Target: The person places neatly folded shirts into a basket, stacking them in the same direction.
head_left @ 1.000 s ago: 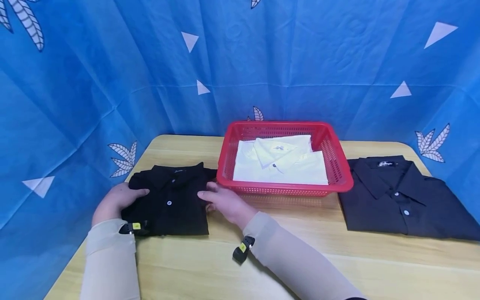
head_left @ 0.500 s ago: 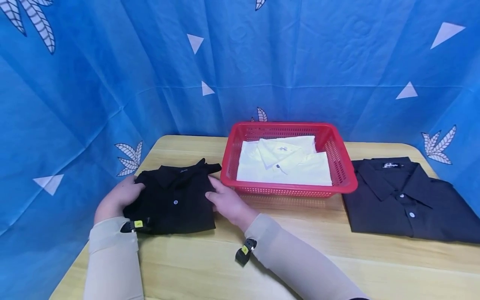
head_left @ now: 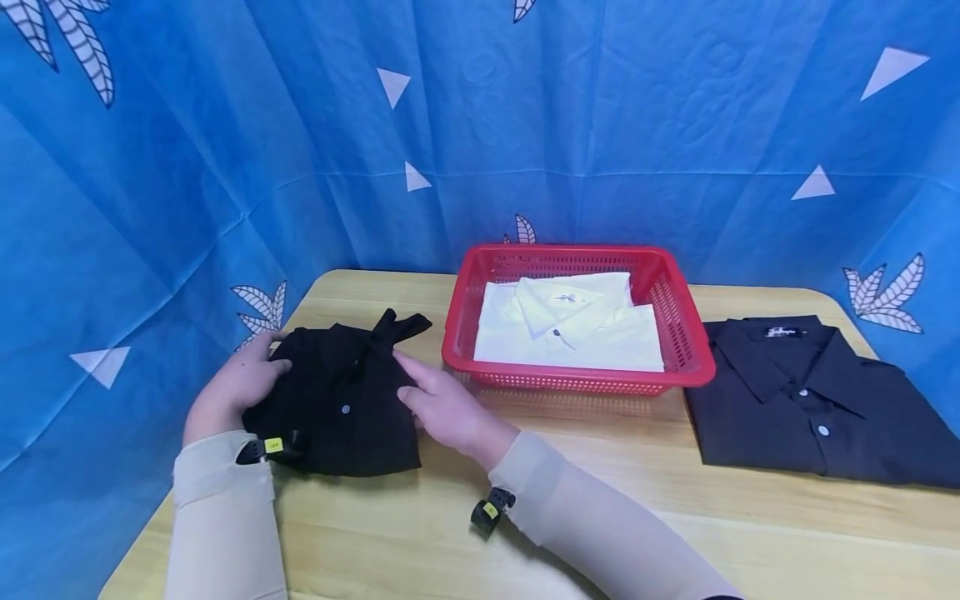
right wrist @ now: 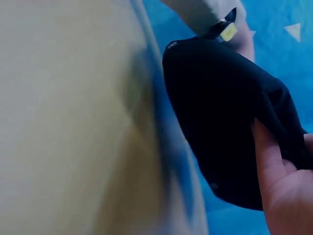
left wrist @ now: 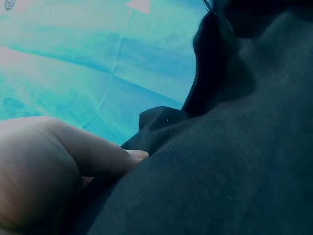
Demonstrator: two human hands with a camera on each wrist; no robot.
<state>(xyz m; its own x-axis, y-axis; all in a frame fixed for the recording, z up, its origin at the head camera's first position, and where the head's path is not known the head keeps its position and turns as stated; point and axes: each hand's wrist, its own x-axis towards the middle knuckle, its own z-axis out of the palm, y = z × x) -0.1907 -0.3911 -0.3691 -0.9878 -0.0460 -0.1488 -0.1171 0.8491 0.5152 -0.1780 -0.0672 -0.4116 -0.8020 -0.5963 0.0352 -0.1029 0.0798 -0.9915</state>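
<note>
A folded black shirt (head_left: 345, 433) with a collar and a pale button is held between my two hands at the left of the table. My left hand (head_left: 243, 379) grips its left edge, thumb on top; the left wrist view shows the thumb (left wrist: 107, 154) pressing on the dark cloth. On the right edge, near the collar, my right hand (head_left: 446, 404) grips the shirt, and the right wrist view shows its thumb (right wrist: 266, 152) against the black fabric. The fingers under the cloth are mostly hidden. The shirt bulges upward, its collar bunched at the upper right.
Just right of my right hand stands a red plastic basket (head_left: 577, 379) with a folded white shirt (head_left: 562, 333) in it. Another folded black shirt (head_left: 817, 408) lies at the table's right. A blue patterned curtain (head_left: 480, 117) hangs behind the wooden table (head_left: 600, 483).
The black shirt has gone from lying flat to bunched and bulging, its collar pushed up. Both hands have shifted slightly, drawing its sides closer together. The head view has turned a little left.
</note>
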